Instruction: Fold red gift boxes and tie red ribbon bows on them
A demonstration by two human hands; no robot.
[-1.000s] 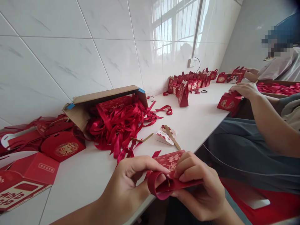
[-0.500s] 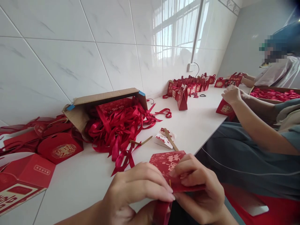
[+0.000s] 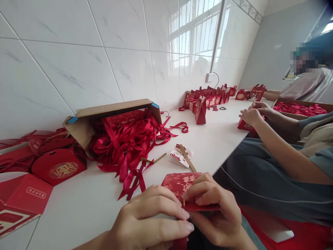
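The left hand [image 3: 153, 218] and right hand [image 3: 215, 215] meet at the near edge of the white desk [image 3: 221, 135]. Both pinch a flat red box [image 3: 179, 182] with closed fingertips. It is not yet folded, so this piece seems at an early stage. Folded boxes [image 3: 208, 99] stand in a row by the far wall. Loose ribbons [image 3: 127, 146] spill from a cardboard carton [image 3: 104, 111], so much seems left to do. A wooden stick [image 3: 187, 158] lies just ahead of the hands, with bare desk around it. A neighbour's hand [image 3: 249, 116] works well apart on the right.
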